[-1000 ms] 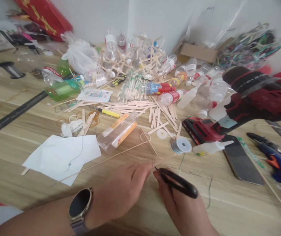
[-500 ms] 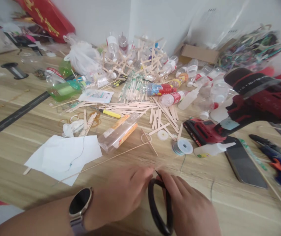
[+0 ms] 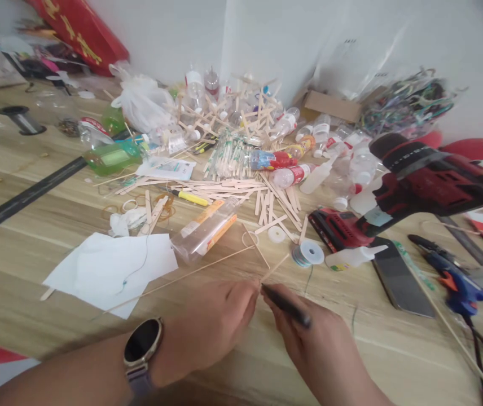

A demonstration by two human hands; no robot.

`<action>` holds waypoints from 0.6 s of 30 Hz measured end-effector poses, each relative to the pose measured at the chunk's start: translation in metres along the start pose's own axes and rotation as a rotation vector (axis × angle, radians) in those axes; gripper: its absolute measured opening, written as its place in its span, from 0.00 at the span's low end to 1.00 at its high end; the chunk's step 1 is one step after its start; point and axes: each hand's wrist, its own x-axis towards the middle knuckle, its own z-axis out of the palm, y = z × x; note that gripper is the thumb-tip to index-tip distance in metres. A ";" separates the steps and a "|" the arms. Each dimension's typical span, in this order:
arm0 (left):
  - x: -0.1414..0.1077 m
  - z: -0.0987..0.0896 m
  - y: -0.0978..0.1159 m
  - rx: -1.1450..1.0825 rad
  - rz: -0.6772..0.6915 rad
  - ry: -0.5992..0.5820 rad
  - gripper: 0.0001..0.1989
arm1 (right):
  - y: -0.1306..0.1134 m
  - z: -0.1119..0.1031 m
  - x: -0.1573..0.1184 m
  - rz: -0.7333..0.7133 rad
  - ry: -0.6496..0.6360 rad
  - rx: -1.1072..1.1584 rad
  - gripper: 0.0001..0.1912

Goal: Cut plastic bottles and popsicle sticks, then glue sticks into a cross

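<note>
My left hand (image 3: 220, 321), with a watch (image 3: 143, 342) on its wrist, is closed over the table, its fingers pinching a thin wooden stick (image 3: 276, 267) that points up and to the right. Close beside it, my right hand (image 3: 315, 332) grips black-handled scissors (image 3: 288, 306). Their front end meets the stick near my left fingertips; the blades are mostly hidden. Just beyond my hands lie a longer thin stick (image 3: 190, 274), a clear bottle with orange labels (image 3: 205, 230) and a spool of thread (image 3: 308, 254).
White paper (image 3: 110, 270) lies to the left. A red and black drill (image 3: 415, 192), a phone (image 3: 402, 279), a glue bottle (image 3: 351, 257) and a blue glue gun (image 3: 457, 282) are on the right. Flat wooden sticks (image 3: 224, 185) and plastic bottles are heaped toward the wall.
My right hand has turned, so the scissors' black loop handle now appears edge-on instead of as an open ring. The thin stick at my left fingers now shows clearly. The view has shifted slightly right.
</note>
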 end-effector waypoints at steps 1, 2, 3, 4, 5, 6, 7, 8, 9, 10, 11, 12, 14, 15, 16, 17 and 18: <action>-0.002 0.002 -0.002 0.089 0.098 0.047 0.14 | -0.002 -0.002 0.002 0.087 -0.087 0.175 0.19; -0.003 0.002 -0.003 0.164 0.184 0.086 0.14 | -0.005 -0.004 0.004 0.173 -0.180 0.341 0.22; -0.004 0.002 -0.004 0.222 0.257 0.113 0.15 | -0.009 -0.006 0.005 0.259 -0.267 0.488 0.25; -0.005 0.001 -0.004 0.272 0.311 0.131 0.15 | -0.013 -0.008 0.007 0.339 -0.345 0.614 0.28; -0.005 0.000 -0.004 0.311 0.343 0.148 0.16 | -0.017 -0.010 0.008 0.411 -0.415 0.723 0.29; -0.006 -0.001 -0.004 0.335 0.359 0.161 0.16 | -0.021 -0.011 0.008 0.478 -0.462 0.811 0.30; -0.006 -0.002 -0.003 0.345 0.364 0.168 0.16 | -0.023 -0.011 0.008 0.535 -0.498 0.869 0.31; -0.007 -0.002 -0.002 0.345 0.367 0.171 0.16 | -0.025 -0.011 0.007 0.561 -0.525 0.885 0.31; -0.007 -0.002 -0.001 0.328 0.353 0.172 0.16 | -0.024 -0.010 0.006 0.543 -0.515 0.842 0.30; -0.006 -0.002 0.000 0.291 0.321 0.166 0.16 | -0.023 -0.010 0.005 0.471 -0.456 0.735 0.29; -0.006 -0.002 0.001 0.232 0.265 0.143 0.16 | -0.020 -0.010 0.003 0.357 -0.368 0.569 0.26; -0.004 -0.003 0.003 0.144 0.189 0.102 0.16 | -0.017 -0.011 0.002 0.210 -0.226 0.347 0.22; 0.000 -0.008 0.006 -0.095 -0.020 -0.026 0.14 | -0.010 -0.014 0.001 -0.102 0.000 -0.152 0.17; 0.003 -0.011 0.007 -0.228 -0.106 -0.084 0.13 | -0.007 -0.016 0.002 -0.211 0.066 -0.357 0.17; 0.006 -0.013 0.008 -0.335 -0.183 -0.135 0.13 | -0.004 -0.018 0.002 -0.287 0.095 -0.517 0.18; 0.008 -0.016 0.008 -0.421 -0.236 -0.167 0.13 | -0.003 -0.019 0.003 -0.329 0.103 -0.617 0.18; 0.009 -0.017 0.008 -0.475 -0.273 -0.183 0.13 | -0.002 -0.019 0.004 -0.346 0.095 -0.658 0.19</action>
